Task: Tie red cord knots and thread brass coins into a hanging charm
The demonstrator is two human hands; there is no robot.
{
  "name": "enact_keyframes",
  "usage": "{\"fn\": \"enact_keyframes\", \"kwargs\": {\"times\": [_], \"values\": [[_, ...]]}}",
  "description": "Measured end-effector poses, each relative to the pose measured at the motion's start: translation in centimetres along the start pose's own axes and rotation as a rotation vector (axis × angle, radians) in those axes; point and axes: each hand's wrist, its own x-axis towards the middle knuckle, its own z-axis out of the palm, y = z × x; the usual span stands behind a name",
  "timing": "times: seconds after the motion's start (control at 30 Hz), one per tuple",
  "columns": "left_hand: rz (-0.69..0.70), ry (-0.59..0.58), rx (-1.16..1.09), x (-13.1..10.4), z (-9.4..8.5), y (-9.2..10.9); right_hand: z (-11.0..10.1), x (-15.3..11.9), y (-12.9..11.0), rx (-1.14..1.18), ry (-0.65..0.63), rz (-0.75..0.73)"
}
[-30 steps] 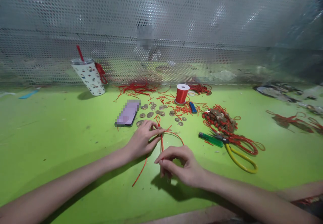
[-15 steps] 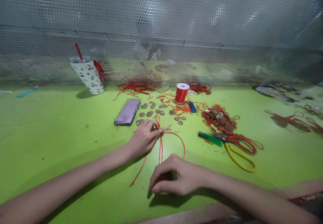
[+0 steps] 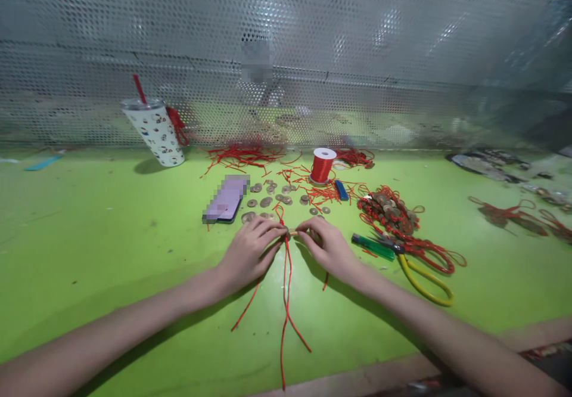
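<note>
My left hand (image 3: 254,248) pinches a knotted red cord (image 3: 286,290) and a small coin (image 3: 286,230) at the knot, near the middle of the green table. Just right of it, my right hand (image 3: 328,248) has thumb and fingers pressed together on a short, light-coloured stretch beside the coin, probably cord. A small loop stands above the knot, and two long strands run down toward the front edge. Other cord ends come out under each hand. Loose coins (image 3: 266,201) lie beyond my fingers.
Behind are a phone (image 3: 226,199), a patterned cup (image 3: 156,135), a red cord spool (image 3: 322,166) and a blue lighter (image 3: 341,190). To the right lie a heap of corded coins (image 3: 388,206), a green cutter (image 3: 374,247) and yellow-handled scissors (image 3: 424,284). Perforated metal stands behind.
My right hand has moved up and away from the front, and now grips beside the knot. The long strands lie fully in view. My left hand has stayed nearly in place.
</note>
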Motion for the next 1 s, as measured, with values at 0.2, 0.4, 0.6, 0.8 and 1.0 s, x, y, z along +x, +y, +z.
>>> {"fn": "enact_keyframes", "kwargs": {"times": [0.2,0.4,0.6,0.8,1.0], "values": [[0.078,-0.008,0.100,-1.0,0.1,0.5,0.7,-0.2,0.6,-0.140,-0.042,-0.118],[0.085,-0.041,0.131,-1.0,0.0,0.7,0.7,-0.3,0.3,-0.147,-0.063,-0.095],[0.089,-0.002,0.099,-1.2,0.1,0.8,0.7,-0.4,0.2,-0.115,-0.034,-0.105],[0.130,0.004,0.036,-1.2,-0.4,1.2,0.6,-0.7,-0.4,-0.101,-0.042,-0.142],[0.133,0.001,0.000,-1.1,-0.4,1.2,0.6,-1.1,-1.0,-0.083,-0.108,-0.251]]}}
